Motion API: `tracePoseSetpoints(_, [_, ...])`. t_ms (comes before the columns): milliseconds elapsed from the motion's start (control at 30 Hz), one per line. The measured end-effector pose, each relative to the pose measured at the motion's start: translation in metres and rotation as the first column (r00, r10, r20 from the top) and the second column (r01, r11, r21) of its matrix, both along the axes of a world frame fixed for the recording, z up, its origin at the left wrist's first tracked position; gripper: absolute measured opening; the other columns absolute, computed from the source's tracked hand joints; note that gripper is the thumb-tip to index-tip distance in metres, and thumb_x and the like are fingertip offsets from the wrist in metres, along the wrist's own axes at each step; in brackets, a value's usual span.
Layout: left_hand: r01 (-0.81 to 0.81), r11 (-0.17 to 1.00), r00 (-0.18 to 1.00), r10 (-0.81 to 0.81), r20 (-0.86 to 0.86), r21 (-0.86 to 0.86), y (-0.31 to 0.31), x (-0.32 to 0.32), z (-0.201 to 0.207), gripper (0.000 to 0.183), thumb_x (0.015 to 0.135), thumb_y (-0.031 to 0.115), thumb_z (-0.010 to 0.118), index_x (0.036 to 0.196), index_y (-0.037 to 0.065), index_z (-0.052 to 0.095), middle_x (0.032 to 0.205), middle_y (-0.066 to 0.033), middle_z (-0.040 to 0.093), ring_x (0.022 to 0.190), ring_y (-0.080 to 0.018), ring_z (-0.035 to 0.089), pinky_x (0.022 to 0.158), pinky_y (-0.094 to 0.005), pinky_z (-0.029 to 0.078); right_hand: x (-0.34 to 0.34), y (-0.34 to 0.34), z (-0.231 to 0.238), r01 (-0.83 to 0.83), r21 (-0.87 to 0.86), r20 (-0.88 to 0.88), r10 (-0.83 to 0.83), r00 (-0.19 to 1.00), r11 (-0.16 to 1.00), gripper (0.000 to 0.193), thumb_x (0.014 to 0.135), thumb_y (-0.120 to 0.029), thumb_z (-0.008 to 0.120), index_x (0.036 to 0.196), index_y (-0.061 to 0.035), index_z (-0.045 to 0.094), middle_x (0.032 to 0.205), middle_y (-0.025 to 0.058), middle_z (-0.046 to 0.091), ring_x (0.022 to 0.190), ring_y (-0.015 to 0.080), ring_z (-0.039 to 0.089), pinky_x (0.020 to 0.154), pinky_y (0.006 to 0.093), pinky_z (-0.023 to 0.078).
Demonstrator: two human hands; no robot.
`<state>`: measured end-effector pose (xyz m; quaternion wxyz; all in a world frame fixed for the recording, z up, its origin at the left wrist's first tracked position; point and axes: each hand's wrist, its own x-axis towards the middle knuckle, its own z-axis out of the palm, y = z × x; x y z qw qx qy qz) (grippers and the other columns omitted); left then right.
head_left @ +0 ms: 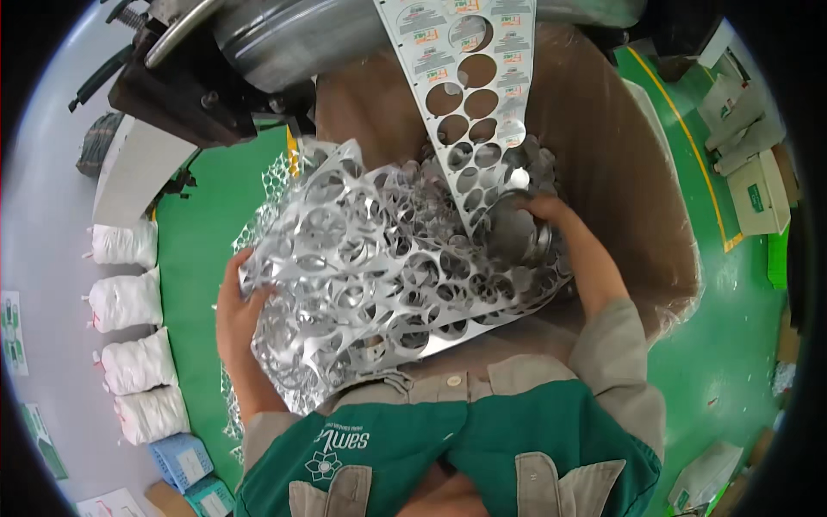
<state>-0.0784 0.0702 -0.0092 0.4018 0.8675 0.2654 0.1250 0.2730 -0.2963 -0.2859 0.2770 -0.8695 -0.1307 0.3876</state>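
Observation:
A big crumpled heap of silvery punched foil web [345, 233], full of round holes, spreads in front of me. My left hand [237, 302] is closed on its left edge, fingers curled into the foil. My right hand [547, 211] grips a round, grey, shiny stack of discs [514, 231] by its right side, with the thumb on top; its exact make is hard to tell. From above, a printed white foil strip [469, 65] with punched holes hangs down to the discs. More loose foil discs [543, 164] lie behind my right hand.
A large box lined with brown plastic [603, 164] surrounds the foil on the right. Overhead is a machine with a metal roller [284, 39] and a dark bracket [189, 95]. White bundles [129, 302] stand in a row at left. Yellow lines cross the green floor [689, 327].

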Motion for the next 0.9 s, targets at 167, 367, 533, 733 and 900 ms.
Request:
tracePoseSetpoints(167, [-0.026, 0.991, 0.999, 0.023, -0.022, -0.134, 0.010, -0.008, -0.042, 0.057, 0.074, -0.004, 0.054, 0.129, 0.005, 0.041, 0.116, -0.0089, 0.053, 0.098, -0.0169, 0.053, 0.086, -0.0286, 0.042, -0.023, 0.056, 0.167, -0.512, -0.266, 0.558, 0.564, 0.609, 0.817, 0.049, 0.065, -0.027, 0.072, 0.102, 0.0000, 0.055, 0.100, 0.0218, 0.059, 0.097, 0.0366, 0.055, 0.081, 0.0429, 0.044])
tracePoseSetpoints(367, [-0.120, 0.959, 0.982, 0.153, 0.112, -0.256, 0.054, -0.065, -0.041, 0.057, 0.072, -0.009, 0.049, 0.127, 0.002, 0.043, 0.114, -0.0101, 0.054, 0.099, -0.0147, 0.053, 0.084, -0.0270, 0.042, -0.034, 0.047, 0.262, 0.066, 0.966, -0.100, 0.129, 0.987, 0.248, 0.040, 0.082, -0.027, 0.062, 0.112, -0.0022, 0.053, 0.100, 0.0074, 0.061, 0.092, 0.0160, 0.060, 0.078, 0.0305, 0.050])
tracePoseSetpoints(533, [-0.212, 0.948, 0.974, 0.224, 0.022, -0.239, 0.100, -0.089, -0.052, 0.050, 0.074, -0.003, 0.055, 0.123, -0.003, 0.045, 0.113, -0.0103, 0.055, 0.099, -0.0155, 0.052, 0.082, -0.0282, 0.044, -0.031, 0.067, 0.124, 0.038, 0.701, -0.135, 0.081, 0.987, 0.712, 0.055, 0.083, -0.040, 0.059, 0.120, -0.0025, 0.047, 0.111, 0.0128, 0.057, 0.102, 0.0229, 0.055, 0.086, 0.0352, 0.045])
tracePoseSetpoints(733, [-0.213, 0.975, 0.962, 0.200, -0.186, -0.053, 0.067, -0.047, -0.160, 0.050, 0.077, 0.024, 0.068, 0.119, 0.003, 0.052, 0.112, -0.0115, 0.056, 0.101, -0.0229, 0.053, 0.086, -0.0334, 0.042, -0.012, 0.042, 0.062, -0.285, -0.281, 0.452, 0.389, 0.803, 0.916, 0.061, 0.069, -0.032, 0.070, 0.118, -0.0026, 0.047, 0.109, 0.0223, 0.057, 0.105, 0.0360, 0.054, 0.085, 0.0419, 0.045])
tracePoseSetpoints(900, [0.077, 0.962, 0.947, 0.012, -0.321, 0.262, 0.093, -0.054, -0.147, 0.082, 0.060, 0.042, 0.078, 0.126, 0.005, 0.047, 0.121, -0.0212, 0.051, 0.113, -0.0316, 0.048, 0.097, -0.0391, 0.034, -0.012, 0.027, 0.119, -0.338, -0.449, 0.489, 0.544, 0.682, 0.827, 0.049, 0.063, -0.027, 0.073, 0.103, -0.0059, 0.054, 0.102, 0.0179, 0.059, 0.101, 0.0336, 0.055, 0.082, 0.0429, 0.046])
